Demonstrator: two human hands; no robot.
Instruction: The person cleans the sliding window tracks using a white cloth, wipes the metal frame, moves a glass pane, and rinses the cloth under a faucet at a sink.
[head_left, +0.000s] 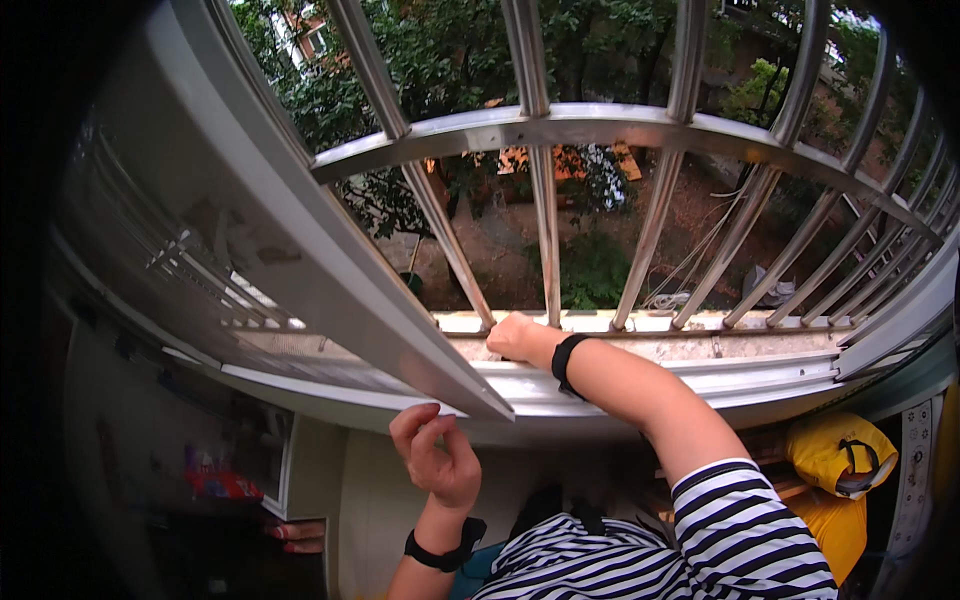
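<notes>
My right hand (517, 337) reaches over the window track (645, 384) to the outer sill (630, 347). It is closed into a loose fist beside the foot of a metal security bar (453, 247); whether anything is inside the fist is hidden. My left hand (442, 459) is raised indoors, just below the lower corner of the sliding window sash (420, 358). Its fingers are bent and slightly apart, with nothing in them. Black bands are on both wrists.
A horizontal rail (600, 133) crosses the bars outside, with trees and ground far below. A yellow bag (840, 454) sits at the lower right beside wooden slats. On the left, the window glass (202, 247) reflects the bars. A red packet (225, 480) appears at lower left.
</notes>
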